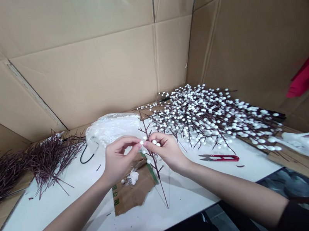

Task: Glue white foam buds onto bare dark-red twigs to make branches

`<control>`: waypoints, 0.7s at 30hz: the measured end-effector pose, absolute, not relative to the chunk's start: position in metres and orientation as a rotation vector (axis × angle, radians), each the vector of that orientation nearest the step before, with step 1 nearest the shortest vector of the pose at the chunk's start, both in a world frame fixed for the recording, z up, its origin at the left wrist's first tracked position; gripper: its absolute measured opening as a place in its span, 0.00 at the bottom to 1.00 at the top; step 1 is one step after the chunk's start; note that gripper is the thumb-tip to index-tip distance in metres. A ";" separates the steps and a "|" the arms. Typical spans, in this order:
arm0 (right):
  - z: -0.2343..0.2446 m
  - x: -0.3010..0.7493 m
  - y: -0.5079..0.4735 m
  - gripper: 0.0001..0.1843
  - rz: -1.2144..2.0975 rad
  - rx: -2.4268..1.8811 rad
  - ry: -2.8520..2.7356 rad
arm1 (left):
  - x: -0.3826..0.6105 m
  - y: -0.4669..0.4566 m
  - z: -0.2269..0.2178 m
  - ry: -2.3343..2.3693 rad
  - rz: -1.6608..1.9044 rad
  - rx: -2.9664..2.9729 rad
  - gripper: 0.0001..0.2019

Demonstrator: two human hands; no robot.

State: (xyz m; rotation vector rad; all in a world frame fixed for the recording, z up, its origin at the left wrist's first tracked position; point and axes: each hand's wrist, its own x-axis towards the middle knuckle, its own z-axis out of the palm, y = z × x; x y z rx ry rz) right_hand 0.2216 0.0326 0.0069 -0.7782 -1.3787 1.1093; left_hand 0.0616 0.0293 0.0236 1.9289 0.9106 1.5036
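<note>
Upright over the table is a brown artificial twig (160, 181) with short side shoots and a few white berries on it. My left hand (119, 154) is closed, thumb and forefinger pinching a small white berry (141, 142) at the twig's left side. From the right, my right hand (168, 150) is closed around the twig's middle, its thumb tip meeting the left fingertips. More white berries (155, 142) show between the right fingers. Below my hands, a torn cardboard piece (135, 196) carries a small blob of white, glue-like material (134, 176).
Bare brown twigs (50, 159) lie in bundles at left. A clear plastic bag (111, 124) of white berries stands behind my hands. Many berry-covered branches (201, 112) are piled back right, with red thread snips (220, 157) in front. Cardboard walls (92, 74) enclose the back.
</note>
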 end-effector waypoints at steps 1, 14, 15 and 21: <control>0.007 0.222 0.033 0.17 1.088 -0.788 -1.383 | 0.062 0.029 0.024 0.905 1.502 1.932 0.04; 0.002 0.224 0.041 0.14 1.047 -0.838 -1.332 | 0.071 0.022 0.014 1.055 1.412 1.685 0.10; 0.001 0.224 0.041 0.14 1.042 -0.839 -1.333 | 0.072 0.021 0.014 1.048 1.393 1.691 0.09; 0.000 0.224 0.042 0.12 1.033 -0.836 -1.341 | 0.076 0.018 0.010 0.939 1.279 1.631 0.09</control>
